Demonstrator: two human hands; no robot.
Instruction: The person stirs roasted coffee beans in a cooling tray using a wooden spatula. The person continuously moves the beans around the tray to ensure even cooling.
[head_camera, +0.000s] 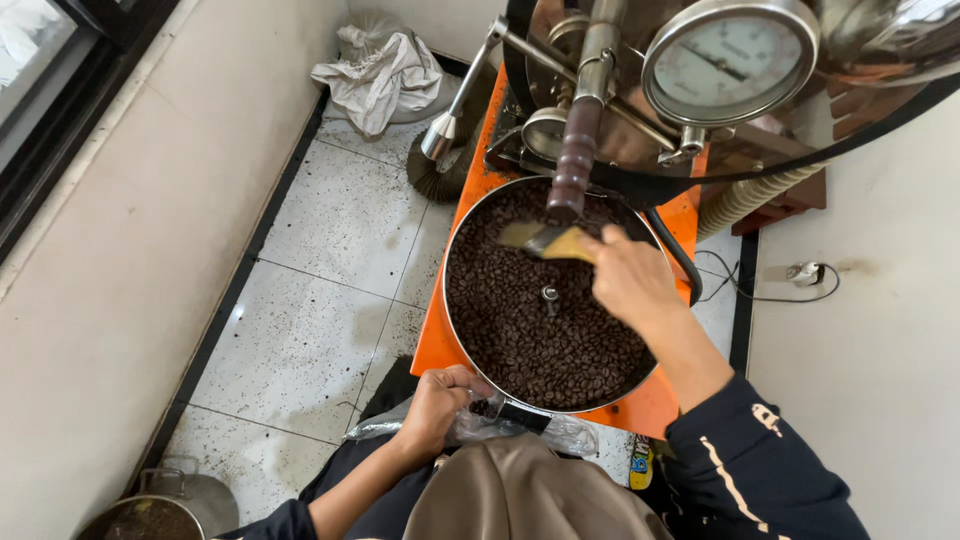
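A round metal cooling tray (455, 240) on an orange machine base (438, 340) is full of dark roasted coffee beans (540, 330). My right hand (630, 275) is over the tray's far right side, shut on a small brush with a wooden handle (545, 240), its bristles pointing left above the beans. My left hand (435, 405) grips a clear plastic bag (520, 430) held at the tray's near rim, by a dark outlet. A small metal hub (549, 294) sits at the tray's middle.
The roaster's drum front with a round dial gauge (728, 58), a brown-handled lever (575, 150) and a metal arm (460, 95) overhangs the tray. A white cloth bag (380, 70) lies on the speckled tile floor (310, 300). A metal pot (160, 505) stands bottom left. Walls close in on both sides.
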